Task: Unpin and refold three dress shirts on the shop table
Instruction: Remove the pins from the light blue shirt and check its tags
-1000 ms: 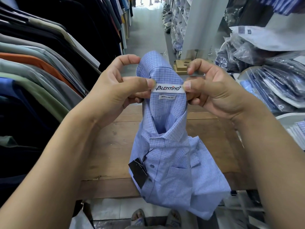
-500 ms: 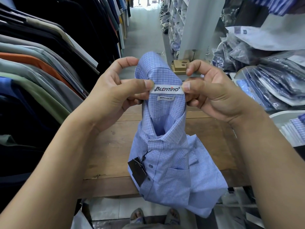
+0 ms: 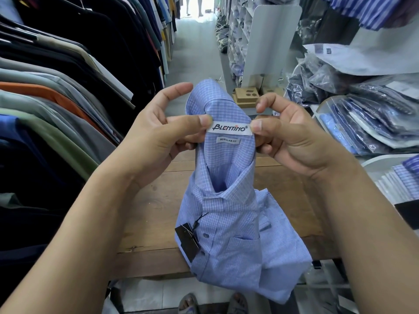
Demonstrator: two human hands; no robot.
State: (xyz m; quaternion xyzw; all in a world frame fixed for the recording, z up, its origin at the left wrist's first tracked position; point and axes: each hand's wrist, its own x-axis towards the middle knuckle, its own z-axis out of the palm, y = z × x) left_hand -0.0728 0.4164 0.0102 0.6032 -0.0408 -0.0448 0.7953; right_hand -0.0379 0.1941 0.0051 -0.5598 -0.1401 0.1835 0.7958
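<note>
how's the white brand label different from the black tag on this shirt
The brand label is white, printed, sewn flat inside the collar between both thumbs. The black tag is dark, hangs loose on a string by the buttons, and no hand touches it. Both belong to the blue shirt.

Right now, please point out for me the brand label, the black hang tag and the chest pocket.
brand label (image 3: 229,128), head view, on the middle of the white strip.
hang tag (image 3: 187,241), head view, on its black face.
chest pocket (image 3: 243,251), head view, on the pocket's front cloth.
</note>
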